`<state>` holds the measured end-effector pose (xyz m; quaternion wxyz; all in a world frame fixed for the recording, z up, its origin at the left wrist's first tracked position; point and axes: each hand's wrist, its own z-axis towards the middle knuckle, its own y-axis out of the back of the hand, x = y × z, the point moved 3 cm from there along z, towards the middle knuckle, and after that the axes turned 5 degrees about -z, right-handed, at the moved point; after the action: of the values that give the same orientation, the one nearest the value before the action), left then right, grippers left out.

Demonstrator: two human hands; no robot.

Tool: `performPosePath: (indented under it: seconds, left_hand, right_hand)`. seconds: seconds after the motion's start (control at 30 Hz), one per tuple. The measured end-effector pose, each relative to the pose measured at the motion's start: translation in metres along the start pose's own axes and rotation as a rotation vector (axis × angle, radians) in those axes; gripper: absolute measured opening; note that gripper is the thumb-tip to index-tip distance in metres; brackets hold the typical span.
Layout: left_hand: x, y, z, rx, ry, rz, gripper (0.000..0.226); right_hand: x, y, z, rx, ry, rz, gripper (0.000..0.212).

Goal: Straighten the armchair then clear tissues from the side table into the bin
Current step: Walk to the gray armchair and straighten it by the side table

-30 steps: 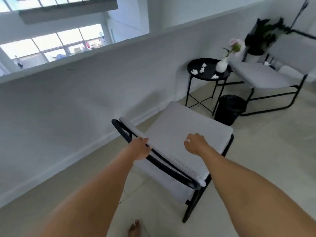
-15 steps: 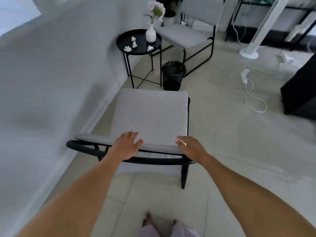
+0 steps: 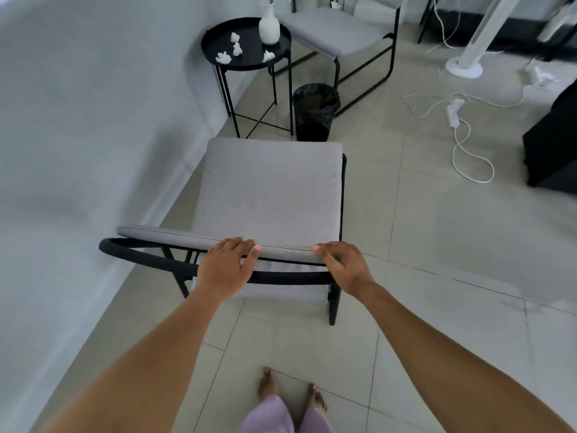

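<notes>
Black-lined bin point(image 3: 316, 111) beside the side table point(image 3: 282, 51) — contents indiscernible — both hands' fingers point(image 3: 246, 247) grasping the armchair point(image 3: 271, 189) backrest.

Both my arms reach forward and down, hands side by side.

My left hand point(image 3: 225, 270) lies palm down, fingers point(image 3: 242, 245) together and curled forward over an edge, thumb point(image 3: 253, 256) stretched out to the right. My right hand point(image 3: 342, 266) sits just beside it, also palm down, fingers bent and gripping, wrist angled outward. Both forearms are bare and nearly straight. Below them, my bare feet point(image 3: 265, 385) stand close together, toes pointing forward.
</notes>
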<state>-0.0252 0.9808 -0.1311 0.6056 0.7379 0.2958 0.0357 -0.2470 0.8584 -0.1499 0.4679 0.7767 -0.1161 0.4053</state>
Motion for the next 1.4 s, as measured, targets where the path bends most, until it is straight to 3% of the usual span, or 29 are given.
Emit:
performPosePath:
  seconds: [0.07, 0.33, 0.47, 0.63, 0.87, 1.07, 1.2, 1.4]
  left_hand:
    - [0.000, -0.001, -0.001, -0.016, 0.006, -0.002, 0.073]
    - [0.007, 0.007, 0.004, -0.041, -0.005, 0.028, 0.078]
    - [0.027, 0.017, 0.011, -0.047, -0.005, 0.016, 0.078]
    - [0.065, 0.031, 0.031, -0.017, 0.019, 0.029, 0.075]
    - [0.110, 0.062, 0.064, -0.025, 0.041, 0.030, 0.048]
    - [0.154, 0.087, 0.103, -0.097, -0.007, 0.033, 0.077]
    - [0.184, 0.108, 0.133, -0.100, -0.043, 0.034, 0.078]
    - [0.218, 0.132, 0.163, -0.103, -0.079, 0.025, 0.075]
  right_hand:
    - [0.002, -0.001, -0.001, -0.048, -0.001, 0.038, 0.034]
    - [0.004, -0.010, 0.006, -0.170, 0.048, 0.119, 0.066]
    - [0.022, -0.024, 0.014, -0.166, 0.046, 0.142, 0.049]
    - [0.048, -0.050, 0.034, -0.171, 0.061, 0.154, 0.045]
    - [0.091, -0.084, 0.067, -0.177, 0.048, 0.159, 0.046]
    - [0.123, -0.108, 0.105, -0.182, -0.019, 0.162, 0.037]
    - [0.154, -0.125, 0.130, -0.198, -0.087, 0.204, 0.025]
    - [0.188, -0.148, 0.155, -0.226, -0.149, 0.216, 0.030]
